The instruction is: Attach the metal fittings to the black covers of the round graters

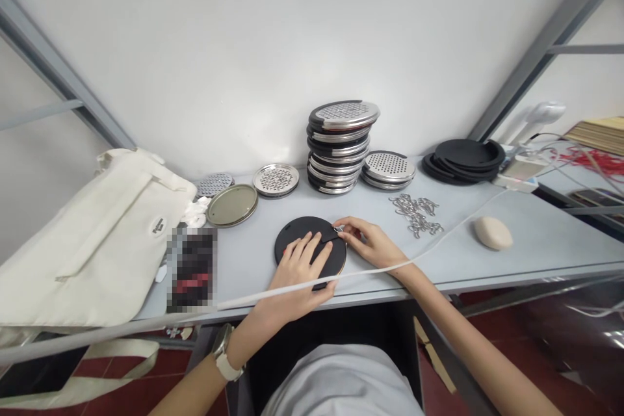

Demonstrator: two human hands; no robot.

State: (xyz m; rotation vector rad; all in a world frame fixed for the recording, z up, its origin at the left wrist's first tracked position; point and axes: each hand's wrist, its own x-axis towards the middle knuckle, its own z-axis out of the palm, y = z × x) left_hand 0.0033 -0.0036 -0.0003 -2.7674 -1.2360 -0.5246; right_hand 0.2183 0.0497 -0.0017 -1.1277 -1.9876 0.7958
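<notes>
A round black disc (303, 226), like the black-backed graters behind it, lies flat near the front edge of the desk. My left hand (305, 268) rests on top with its fingers spread, the thumb along the near rim. At the disc's right edge my right hand (368, 240) pinches a small metal clasp (337, 230) beside a black tab. The fingers partly cover this clasp. A loose pile of silver clasps (416, 213) lies to the right of my right hand.
Behind the disc rises a tall stack of graters (338, 149), with a shorter stack (389, 169) beside it. Black round lids (463, 159) are piled at right. A white cable (355, 273) crosses in front. A cream bag (107, 234) leans left; a pale rounded object (493, 233) sits right.
</notes>
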